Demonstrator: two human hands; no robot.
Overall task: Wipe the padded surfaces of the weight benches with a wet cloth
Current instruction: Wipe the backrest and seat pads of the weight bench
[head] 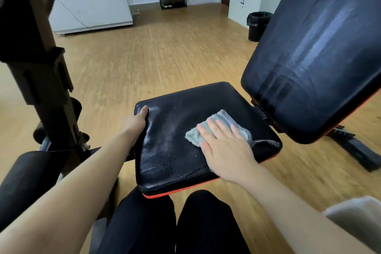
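Pressing my flat right hand [224, 146] on the grey woven cloth [226, 121], right side of the black padded seat [175, 150]; left hand [138, 119] grips its edge. Seat glistens, likely half-wiped; the tilted black backrest pad [319, 57] looks streaked.

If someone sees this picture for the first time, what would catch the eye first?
Probably the black seat pad in the centre, where the right hand presses a grey cloth flat while the left hand grips its left edge. Next, the tilted backrest pad at upper right.
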